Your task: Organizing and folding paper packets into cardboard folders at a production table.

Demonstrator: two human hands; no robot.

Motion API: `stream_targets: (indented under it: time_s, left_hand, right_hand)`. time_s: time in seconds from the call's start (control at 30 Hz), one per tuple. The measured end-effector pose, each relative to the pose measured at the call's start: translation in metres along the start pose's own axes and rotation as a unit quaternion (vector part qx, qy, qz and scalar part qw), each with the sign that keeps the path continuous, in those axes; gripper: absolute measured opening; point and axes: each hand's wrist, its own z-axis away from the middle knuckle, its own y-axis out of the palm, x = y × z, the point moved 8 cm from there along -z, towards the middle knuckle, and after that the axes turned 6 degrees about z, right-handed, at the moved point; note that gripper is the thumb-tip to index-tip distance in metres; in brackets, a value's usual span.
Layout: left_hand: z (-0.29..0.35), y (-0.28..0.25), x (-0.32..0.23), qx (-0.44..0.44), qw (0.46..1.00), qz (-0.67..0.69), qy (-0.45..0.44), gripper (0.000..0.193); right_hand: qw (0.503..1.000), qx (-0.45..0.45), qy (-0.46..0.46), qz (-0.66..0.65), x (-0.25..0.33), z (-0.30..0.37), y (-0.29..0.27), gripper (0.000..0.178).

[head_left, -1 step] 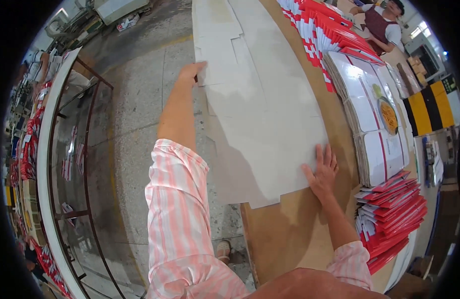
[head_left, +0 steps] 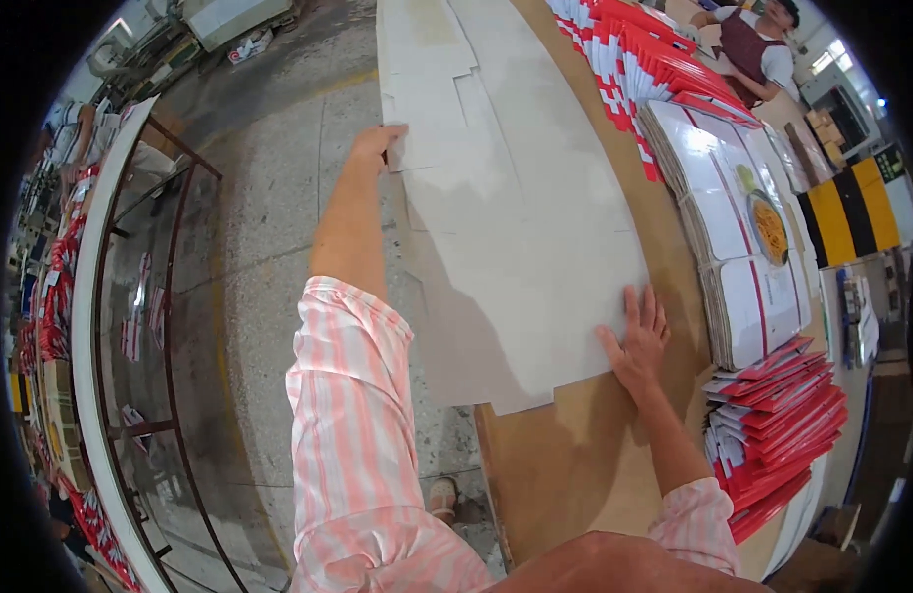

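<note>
A large grey-white die-cut cardboard sheet (head_left: 535, 267) with notched edges and cut lines lies along the brown work table (head_left: 555, 455), its left side reaching over the table edge. My left hand (head_left: 379, 143) is closed on the sheet's far left edge, thumb on top and the fingers mostly hidden. At the near right corner my right hand (head_left: 636, 344) is open, fingers spread, partly on the sheet and partly on the table beside it. Whether several sheets lie under the top one, I cannot tell.
To the right stand a tied stack of printed white cartons (head_left: 733, 237), a pile of red-and-white folded boxes (head_left: 778, 425) and a fanned row of red boxes (head_left: 654, 64). A person (head_left: 758, 49) is at the far right. A metal-framed table (head_left: 105, 296) stands left across the concrete floor.
</note>
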Motion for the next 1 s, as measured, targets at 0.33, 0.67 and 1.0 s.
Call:
stream_targets:
  time_s: [0.33,0.67,1.0]
  left_hand:
    - [0.015,0.013,0.004,-0.039,0.999,-0.029,-0.023,0.024]
    - [0.119,0.013,0.049,0.010,0.999,0.033,0.002,0.045]
    - [0.284,-0.019,0.102,0.044,0.998,0.039,-0.007,0.041]
  right_hand:
    - [0.999,-0.015,0.014,-0.034,-0.016,0.013,-0.008,0.073]
    - [1.000,0.003,0.001,-0.029,-0.014,0.148,-0.032,0.073]
    - [0.997,0.063,0.049,-0.013,-0.001,0.355,-0.063,0.073]
